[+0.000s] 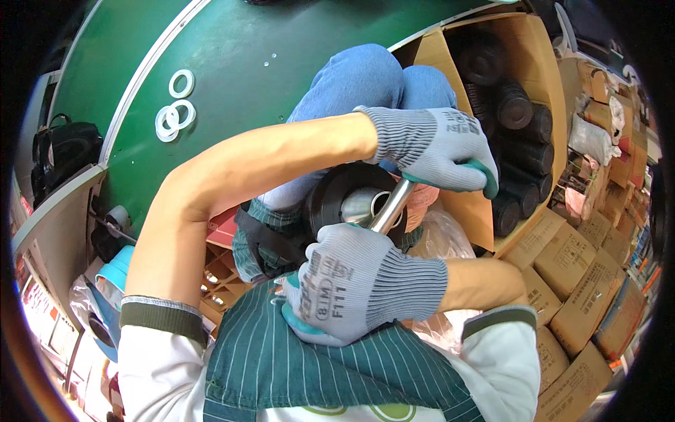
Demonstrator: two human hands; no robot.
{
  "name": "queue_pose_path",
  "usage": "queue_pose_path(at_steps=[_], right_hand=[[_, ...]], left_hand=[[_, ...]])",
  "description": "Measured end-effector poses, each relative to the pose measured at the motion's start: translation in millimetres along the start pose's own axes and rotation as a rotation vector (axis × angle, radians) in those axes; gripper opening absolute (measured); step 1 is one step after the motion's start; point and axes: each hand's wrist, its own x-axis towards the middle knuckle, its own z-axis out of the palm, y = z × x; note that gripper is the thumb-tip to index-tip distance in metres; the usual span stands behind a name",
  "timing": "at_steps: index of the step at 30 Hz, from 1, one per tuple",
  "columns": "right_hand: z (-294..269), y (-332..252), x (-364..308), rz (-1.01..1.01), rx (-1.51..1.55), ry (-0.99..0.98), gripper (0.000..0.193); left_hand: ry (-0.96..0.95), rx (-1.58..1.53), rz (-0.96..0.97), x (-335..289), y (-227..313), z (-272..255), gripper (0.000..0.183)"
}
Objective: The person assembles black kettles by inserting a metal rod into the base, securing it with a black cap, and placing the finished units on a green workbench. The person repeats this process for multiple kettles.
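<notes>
My forearms cross, both hands in grey gloves with green palms. My left hand (446, 151) reaches across to the right and is closed at the upper end of a shiny metal rod (394, 206). Closer to my body, my right hand (348, 281) is wrapped around the rod's lower end; that end is hidden in the glove. Behind the rod, between my legs, sits a black round piece (325, 199) with a silvery metal part (358, 205) at its middle. The hands cover part of it.
An open cardboard box (485, 235) at the right holds several black ribbed cylinders (515, 111). Three white rings (181, 84) lie on the green surface (232, 63) at the far left. Stacked cartons (566, 253) stand farther right. A divided carton (221, 285) is beside my left arm.
</notes>
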Motion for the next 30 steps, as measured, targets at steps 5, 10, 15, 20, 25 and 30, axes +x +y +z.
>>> queue_pose_path(at_steps=[5, 10, 15, 20, 25, 30], right_hand=[[-14.7, 7.6, -12.6, 0.113, 0.108, -0.011, 0.046], [-7.7, 7.1, -27.9, -0.025, 0.296, 0.445, 0.048], [-5.1, 11.4, -62.3, -0.263, 1.290, 0.954, 0.074], [38.2, 79.1, -121.5, 0.142, 1.542, 1.390, 0.077], [88.8, 113.8, -102.6, 0.377, 0.775, 1.314, 0.061], [58.3, 138.2, -82.1, 0.281, 1.842, 1.225, 0.048]], left_hand=[[0.139, 0.594, -0.004, -8.3, 11.1, -18.1, 0.043], [-0.191, 0.826, -0.868, -25.7, 134.7, -34.5, 0.066], [-0.372, 0.984, -0.891, -4.8, 198.5, -11.4, 0.047], [-0.661, 1.130, -1.019, 26.2, 203.5, 25.0, 0.033], [-0.535, 1.284, -1.000, -4.0, 129.6, 77.6, 0.052], [-0.339, 1.264, -1.270, -13.7, 133.1, 84.7, 0.072]])
